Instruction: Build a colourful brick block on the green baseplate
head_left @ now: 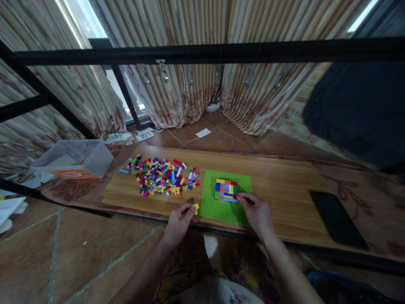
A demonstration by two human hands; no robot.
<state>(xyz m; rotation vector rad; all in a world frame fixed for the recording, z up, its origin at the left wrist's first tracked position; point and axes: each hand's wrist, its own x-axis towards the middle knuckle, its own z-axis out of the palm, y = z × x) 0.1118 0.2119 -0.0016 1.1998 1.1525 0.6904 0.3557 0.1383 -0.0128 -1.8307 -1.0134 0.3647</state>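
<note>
A green baseplate (pixel 215 207) lies on a low wooden board (pixel 284 185), with a small block of stacked coloured bricks (pixel 225 189) built on it. My right hand (pixel 257 211) rests on the plate's right part, its fingertips pinched on a small red brick (pixel 236 196) at the block's lower right corner. My left hand (pixel 179 219) sits at the board's front edge, just left of the plate, fingers closed on a yellow brick (pixel 196 208). A pile of loose coloured bricks (pixel 164 176) spreads to the left of the plate.
A black phone (pixel 337 218) lies at the board's right end. A clear plastic tub (pixel 76 158) stands on the floor to the left, with papers nearby. A black metal frame (pixel 202 52) crosses overhead, curtains behind. A dark cloth shape (pixel 357 114) sits at the right.
</note>
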